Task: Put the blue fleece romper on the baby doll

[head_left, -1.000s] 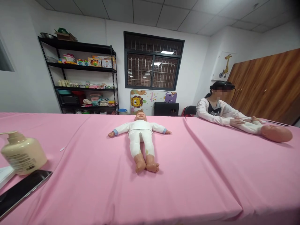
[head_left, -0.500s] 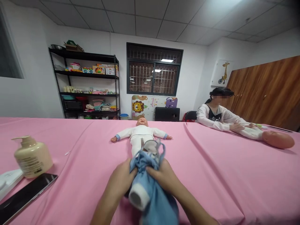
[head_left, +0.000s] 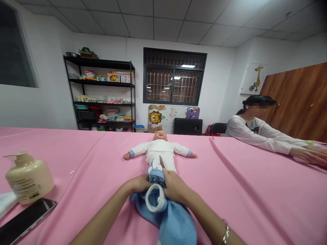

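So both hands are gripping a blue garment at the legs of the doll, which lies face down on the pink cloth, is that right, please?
Not quite: the head view shows the doll lying face up, not face down. The rest stands: the left hand and right hand both grip the blue garment at its legs, on the pink cloth.

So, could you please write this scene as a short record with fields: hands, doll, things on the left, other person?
left hand: grips the blue garment at the doll's legs
right hand: grips the same garment, a bracelet on the wrist
garment: bunched, one white cuff open toward the camera
doll: on its back on the pink cloth, arms spread, in white clothes
left side: pump bottle, dark phone
other person: seated at the far right, arms out on the table
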A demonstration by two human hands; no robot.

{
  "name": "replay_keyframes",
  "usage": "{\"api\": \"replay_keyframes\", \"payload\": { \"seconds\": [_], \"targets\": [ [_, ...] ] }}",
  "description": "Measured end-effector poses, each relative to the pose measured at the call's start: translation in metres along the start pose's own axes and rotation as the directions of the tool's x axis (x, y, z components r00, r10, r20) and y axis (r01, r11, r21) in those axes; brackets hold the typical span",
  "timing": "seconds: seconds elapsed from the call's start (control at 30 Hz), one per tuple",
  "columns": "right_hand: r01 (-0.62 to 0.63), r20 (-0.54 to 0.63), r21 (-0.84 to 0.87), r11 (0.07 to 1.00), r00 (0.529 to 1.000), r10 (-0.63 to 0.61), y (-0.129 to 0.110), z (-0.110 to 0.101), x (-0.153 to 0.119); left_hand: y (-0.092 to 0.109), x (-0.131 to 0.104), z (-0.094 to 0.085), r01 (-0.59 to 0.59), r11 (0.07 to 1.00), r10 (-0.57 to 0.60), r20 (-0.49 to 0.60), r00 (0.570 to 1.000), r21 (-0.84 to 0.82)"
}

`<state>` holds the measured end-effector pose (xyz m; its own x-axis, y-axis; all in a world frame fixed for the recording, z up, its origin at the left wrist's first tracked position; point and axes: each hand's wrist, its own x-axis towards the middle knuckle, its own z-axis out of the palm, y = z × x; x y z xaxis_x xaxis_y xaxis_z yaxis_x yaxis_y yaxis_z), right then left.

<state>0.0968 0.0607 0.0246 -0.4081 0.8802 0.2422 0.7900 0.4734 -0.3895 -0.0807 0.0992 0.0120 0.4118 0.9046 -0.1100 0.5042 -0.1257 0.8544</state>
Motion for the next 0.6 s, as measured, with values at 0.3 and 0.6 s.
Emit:
{"api": "replay_keyframes", "payload": {
  "seconds": [0.3, 0.6],
  "targets": [
    [-0.017, -0.114, 0.852, 0.523, 0.969, 0.218, 0.012, -0.021, -0.004, 0.026, -0.016, -0.001, 0.032, 0.839, 0.016, 0.083, 0.996, -0.544],
    [-0.297, 0.3, 0.952, -0.067, 0.953, 0.043, 0.006, -0.02, -0.016, 0.024, -0.017, 0.0, 0.068, 0.599, 0.034, 0.11, 0.993, -0.798]
  ]
}}
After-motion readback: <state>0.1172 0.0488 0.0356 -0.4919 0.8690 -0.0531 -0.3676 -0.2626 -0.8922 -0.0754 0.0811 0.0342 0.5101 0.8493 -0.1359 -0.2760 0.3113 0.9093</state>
